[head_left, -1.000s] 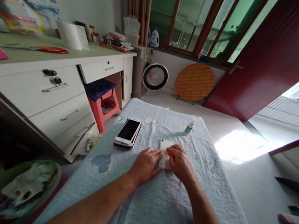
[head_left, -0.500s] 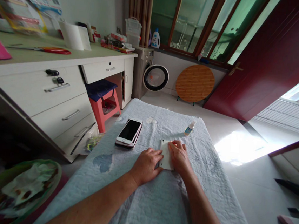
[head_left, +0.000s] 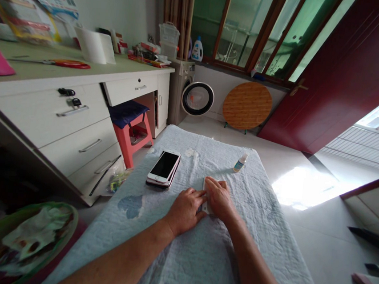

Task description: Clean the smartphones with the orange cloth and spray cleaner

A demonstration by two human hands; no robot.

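Note:
A white smartphone (head_left: 205, 209) lies back up on the blue quilted cloth, mostly covered by my hands. My left hand (head_left: 186, 209) is at its left edge, fingers and thumb gripping that side. Across the phone's back lies my right hand (head_left: 218, 198), its fingers bent and close together; whatever is under the fingertips is hidden. To the left, a white phone with a black screen (head_left: 165, 164) rests face up on another dark-edged device (head_left: 158, 184). Beyond my right hand stands a small spray bottle (head_left: 240, 163) with a blue label.
The quilted cloth (head_left: 248, 255) covers the surface before me. At left are a drawer desk (head_left: 77, 126), a red stool (head_left: 131, 141) and a bin (head_left: 74, 220) with crumpled paper. A washing machine (head_left: 179, 92) with its door open and a round wooden board (head_left: 246, 105) stand behind.
My right hand has slid left across the phone's back, covering its upper part and the camera. My left hand stays at the left edge.

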